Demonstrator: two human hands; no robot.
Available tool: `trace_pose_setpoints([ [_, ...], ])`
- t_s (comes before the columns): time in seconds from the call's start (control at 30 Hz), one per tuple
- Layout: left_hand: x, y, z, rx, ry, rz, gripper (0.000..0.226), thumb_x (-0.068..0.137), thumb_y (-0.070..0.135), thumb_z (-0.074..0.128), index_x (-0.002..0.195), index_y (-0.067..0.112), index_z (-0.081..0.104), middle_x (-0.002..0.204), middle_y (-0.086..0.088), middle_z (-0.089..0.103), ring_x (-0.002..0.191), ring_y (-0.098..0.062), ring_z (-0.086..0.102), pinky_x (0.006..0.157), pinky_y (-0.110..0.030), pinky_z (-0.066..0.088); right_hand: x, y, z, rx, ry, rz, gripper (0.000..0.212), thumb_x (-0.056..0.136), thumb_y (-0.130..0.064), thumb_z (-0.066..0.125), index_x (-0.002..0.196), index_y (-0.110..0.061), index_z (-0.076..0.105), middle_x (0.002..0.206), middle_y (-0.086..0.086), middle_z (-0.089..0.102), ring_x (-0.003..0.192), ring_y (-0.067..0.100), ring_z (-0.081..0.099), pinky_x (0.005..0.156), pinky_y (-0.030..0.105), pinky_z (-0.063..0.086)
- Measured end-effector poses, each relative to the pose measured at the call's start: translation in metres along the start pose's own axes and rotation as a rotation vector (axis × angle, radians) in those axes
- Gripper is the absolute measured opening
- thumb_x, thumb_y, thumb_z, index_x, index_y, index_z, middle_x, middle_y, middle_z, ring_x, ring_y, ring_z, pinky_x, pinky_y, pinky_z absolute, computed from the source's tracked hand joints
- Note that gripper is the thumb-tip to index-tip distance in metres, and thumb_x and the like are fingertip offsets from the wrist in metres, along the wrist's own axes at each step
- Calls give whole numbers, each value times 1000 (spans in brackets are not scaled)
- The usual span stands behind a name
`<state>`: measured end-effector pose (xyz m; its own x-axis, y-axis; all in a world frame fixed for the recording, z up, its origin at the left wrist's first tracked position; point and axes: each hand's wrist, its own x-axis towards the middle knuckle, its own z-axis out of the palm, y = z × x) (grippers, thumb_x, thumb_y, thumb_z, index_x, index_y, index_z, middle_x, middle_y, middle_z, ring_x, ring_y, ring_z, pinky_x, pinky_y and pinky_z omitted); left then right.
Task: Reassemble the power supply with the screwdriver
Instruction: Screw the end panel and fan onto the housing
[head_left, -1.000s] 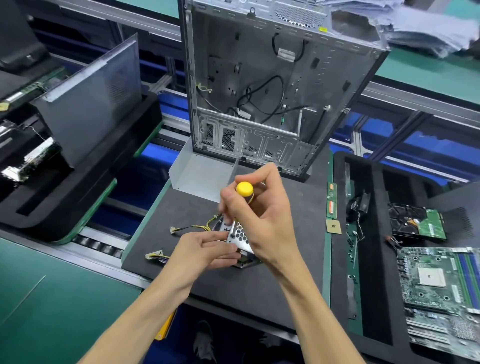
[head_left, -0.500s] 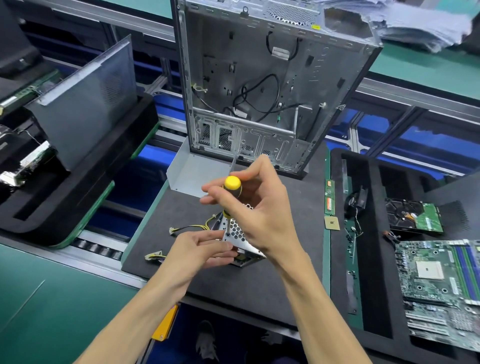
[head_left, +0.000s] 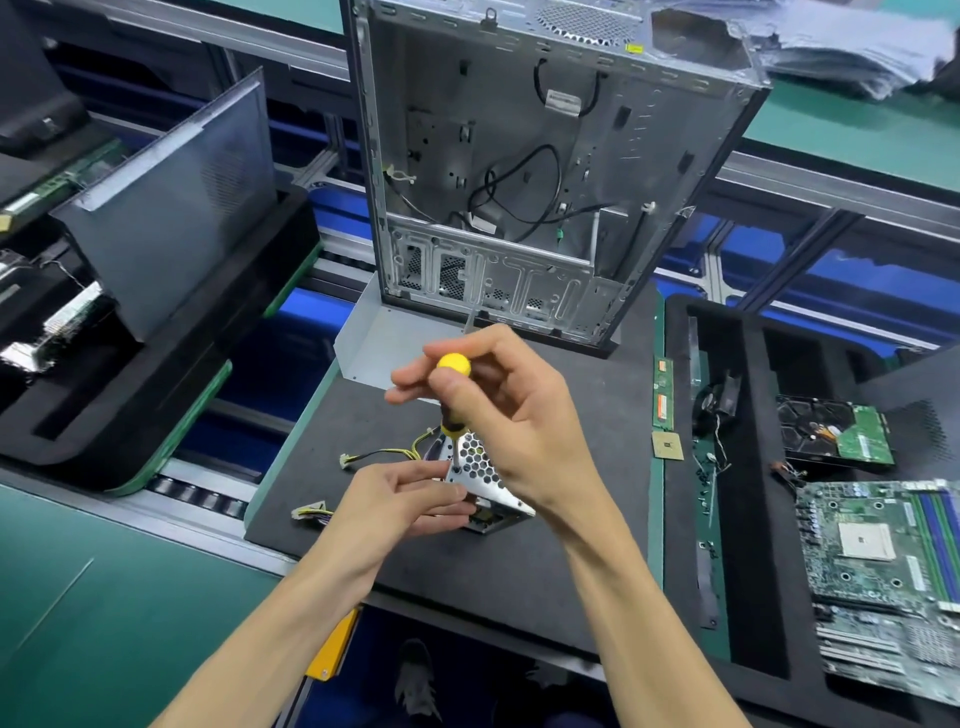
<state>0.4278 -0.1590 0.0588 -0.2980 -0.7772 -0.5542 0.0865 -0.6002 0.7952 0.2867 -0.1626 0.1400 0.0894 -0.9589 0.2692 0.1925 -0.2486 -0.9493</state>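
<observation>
Dark foam matting covers the table, with an open grey computer case standing at its far edge and a motherboard and a hard drive in trays to the right.

From the head camera, the power supply lies near the middle of the mat, tilted, its perforated metal cover facing up and its yellow and black cables trailing to the left. The left hand grips the near left side of the unit, fingers curled against its edge. The right hand holds the screwdriver upright, thumb and fingers wrapped round the black shaft grip just below the yellow cap, with the tip set at a corner hole of the cover. Whether a screw sits under the tip cannot be told.

The step looks like driving a cover screw. It should go best with the shaft kept square to the tilted plate, steady downward pressure, and the left hand bracing the unit so it cannot rock. A slanted tip could slip off and mark the cover.
</observation>
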Motion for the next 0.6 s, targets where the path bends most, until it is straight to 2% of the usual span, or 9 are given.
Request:
trace_pose_setpoints([
  [0.07,0,0,-1,1,0,0,47,83,1,77,126,-7,59,98,-26,75,94,-37,75,88,-43,60,0,-1,1,-28,43,-21,18,93,-11,69,95,-15,51,94,15,77,90,33,76,81,43,57],
  [0.13,0,0,-1,-5,2,-3,47,83,0,77,126,-6,59,98,-26,75,94,-38,75,87,-42,61,1,-1,0,-48,83,-29,29,89,-6,74,89,-18,47,86,19,74,81,32,75,73,40,56],
  [0.2,0,0,0,-8,3,-2,46,83,-1,76,126,-4,58,97,-26,76,93,-37,76,84,-40,62,2,1,-1,-7,109,-4,29,86,-12,75,88,-20,47,79,14,68,70,25,69,66,43,54],
  [0.3,1,-1,1,-7,3,0,44,83,0,76,124,-2,59,97,-25,76,93,-37,76,84,-40,62,3,4,-4,40,78,109,15,90,-34,61,99,-23,53,73,-9,54,66,13,49,64,30,42],
  [0.37,2,-2,-1,-15,5,-4,41,84,-1,76,122,-1,59,97,-26,76,93,-38,76,84,-40,62,5,4,-6,69,28,182,28,93,-39,48,115,-27,61,77,-13,49,69,10,42,69,26,33],
  [0.47,3,-3,-1,-3,0,0,50,77,3,83,121,1,60,97,-24,76,93,-37,76,84,-40,62,5,-1,-11,39,-7,197,33,101,-30,42,124,-22,64,86,-10,56,76,11,52,74,34,34],
  [0.6,2,-3,2,15,-2,15,64,66,16,83,122,-1,59,97,-24,76,93,-37,76,87,-41,61,1,-2,-9,-100,-93,69,18,101,-15,57,116,-10,66,97,2,75,92,24,73,77,26,50],
])
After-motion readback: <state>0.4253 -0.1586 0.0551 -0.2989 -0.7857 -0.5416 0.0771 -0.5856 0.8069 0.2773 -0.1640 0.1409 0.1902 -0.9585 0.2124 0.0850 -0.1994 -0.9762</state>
